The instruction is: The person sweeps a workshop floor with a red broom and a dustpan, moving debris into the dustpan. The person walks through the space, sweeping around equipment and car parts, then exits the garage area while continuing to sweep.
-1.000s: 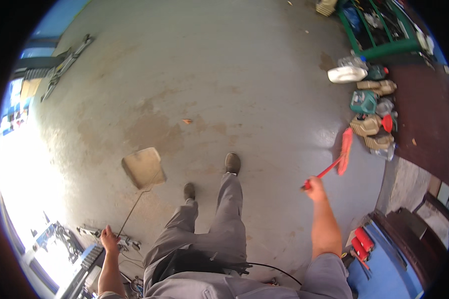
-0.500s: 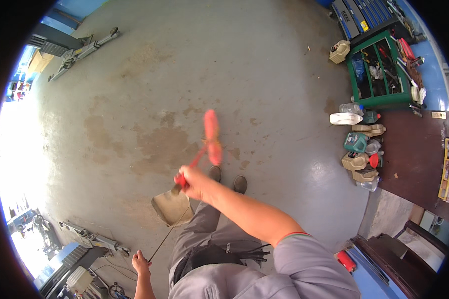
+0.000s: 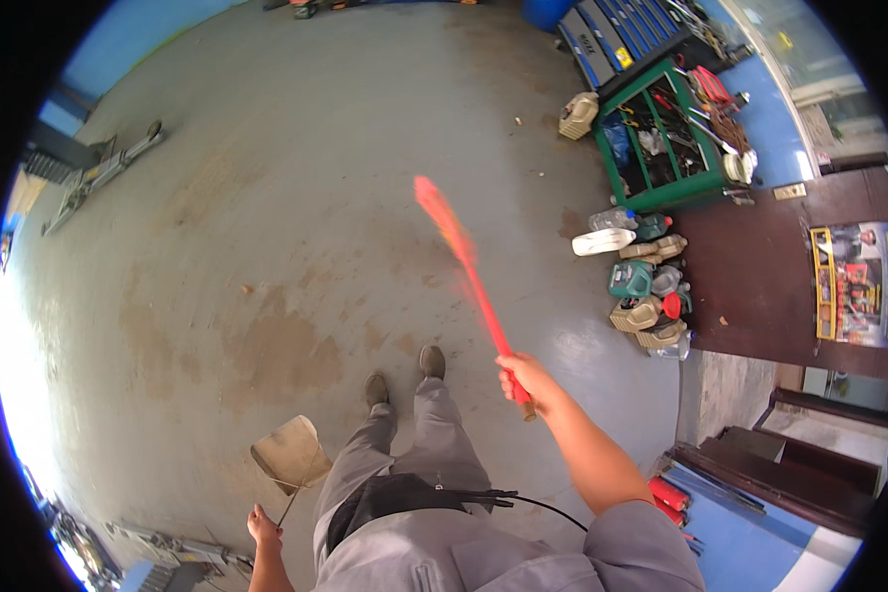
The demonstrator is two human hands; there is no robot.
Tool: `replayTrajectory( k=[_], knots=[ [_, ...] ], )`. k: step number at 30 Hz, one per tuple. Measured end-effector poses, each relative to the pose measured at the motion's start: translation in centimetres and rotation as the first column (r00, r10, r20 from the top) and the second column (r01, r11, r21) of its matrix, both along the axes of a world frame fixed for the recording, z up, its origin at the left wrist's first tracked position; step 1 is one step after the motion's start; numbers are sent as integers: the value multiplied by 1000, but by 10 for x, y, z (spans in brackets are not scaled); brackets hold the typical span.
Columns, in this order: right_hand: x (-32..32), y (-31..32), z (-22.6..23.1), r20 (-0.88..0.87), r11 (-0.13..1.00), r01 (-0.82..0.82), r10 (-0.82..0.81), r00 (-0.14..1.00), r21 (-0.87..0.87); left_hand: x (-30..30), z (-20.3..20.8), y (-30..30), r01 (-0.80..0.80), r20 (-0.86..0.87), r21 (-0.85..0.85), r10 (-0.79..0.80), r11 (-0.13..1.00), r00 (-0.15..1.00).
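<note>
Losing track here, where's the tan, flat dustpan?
In the head view's lower left, the tan, flat dustpan is beside the grey-trousered left leg.

The dustpan [image 3: 284, 449] is left of the legs [image 3: 438, 422], jugs [image 3: 629, 279] right

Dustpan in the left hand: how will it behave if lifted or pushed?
The dustpan is probably light for its size: an open scoop, held by the left hand alone. It likely stays stiff when pushed, as no sag shows. It may swing or tip when lifted, since its handle is a thin rod.
</note>
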State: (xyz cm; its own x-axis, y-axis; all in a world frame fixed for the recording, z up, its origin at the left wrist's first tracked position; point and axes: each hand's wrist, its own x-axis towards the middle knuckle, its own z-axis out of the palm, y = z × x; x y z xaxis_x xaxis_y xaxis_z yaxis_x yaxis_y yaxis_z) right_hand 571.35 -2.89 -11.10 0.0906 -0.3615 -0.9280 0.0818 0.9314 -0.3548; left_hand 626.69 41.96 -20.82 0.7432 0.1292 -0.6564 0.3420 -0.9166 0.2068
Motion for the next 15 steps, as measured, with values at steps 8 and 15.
replayTrajectory(
  k=[8, 15],
  knots=[
    [-226, -14, -90, -336, 962, 268, -233, 913, 61, -26, 39, -123, -113, 67, -170, 126, 979, 990],
    [-291, -101, -229, -118, 779, 616, -605, 787, 117, -79, 55, -230, 18, 184, -299, 39, 954, 982]
  ],
)
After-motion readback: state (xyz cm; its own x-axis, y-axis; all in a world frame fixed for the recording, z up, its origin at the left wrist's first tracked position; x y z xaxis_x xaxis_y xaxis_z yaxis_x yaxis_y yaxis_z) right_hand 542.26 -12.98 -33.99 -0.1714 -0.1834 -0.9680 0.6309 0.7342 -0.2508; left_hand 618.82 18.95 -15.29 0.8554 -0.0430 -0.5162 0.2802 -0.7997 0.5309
